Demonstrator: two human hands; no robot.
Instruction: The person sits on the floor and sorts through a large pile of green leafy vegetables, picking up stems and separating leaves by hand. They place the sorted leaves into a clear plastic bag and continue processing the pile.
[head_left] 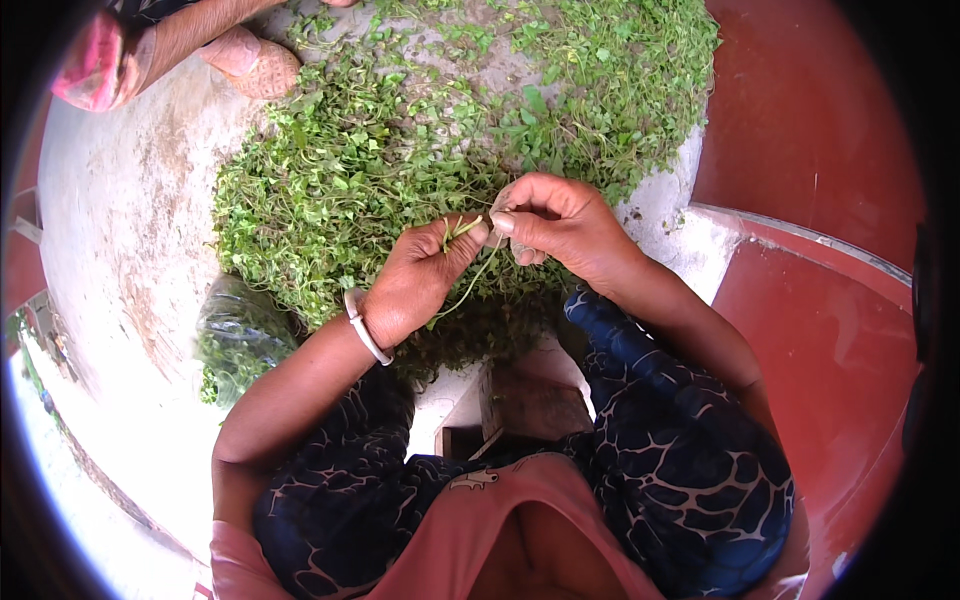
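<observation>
Over a wide heap of leafy green stems (330, 190) on the ground, both of my hands meet at chest front. My left hand (420, 270), with a pale bangle (366, 326) at the wrist, pinches a few thin green stems (460, 230) between thumb and fingers; one long stem trails down below it. Close beside it, my right hand (565, 225) is closed, thumb against forefinger, at the stems' tip. Whether a bit of stem sits in that pinch is too small to make out.
A clear plastic bag (240, 335) holding greens stands left of the heap. Another person's arm (190, 40) and foot (260, 68) are at the upper left. Red floor (810, 110) lies to the right. A low wooden stool (530, 400) shows between my knees.
</observation>
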